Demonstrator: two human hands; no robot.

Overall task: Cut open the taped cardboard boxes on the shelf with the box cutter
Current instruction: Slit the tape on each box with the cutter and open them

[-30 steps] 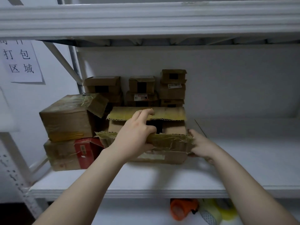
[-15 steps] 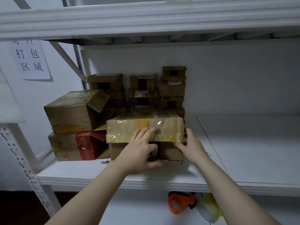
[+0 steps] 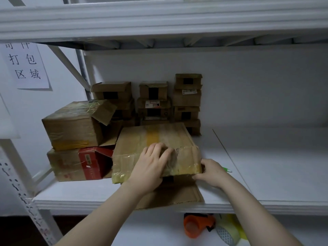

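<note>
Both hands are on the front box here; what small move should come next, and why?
Probably the right hand lets go and picks up the green-tipped tool beside it: the taped box looks sealed, and neither hand holds a cutter.

Two hands (image 3: 150, 167) (image 3: 211, 173), three large boxes (image 3: 154, 135) (image 3: 71, 125) (image 3: 65, 164) (taped).
</note>
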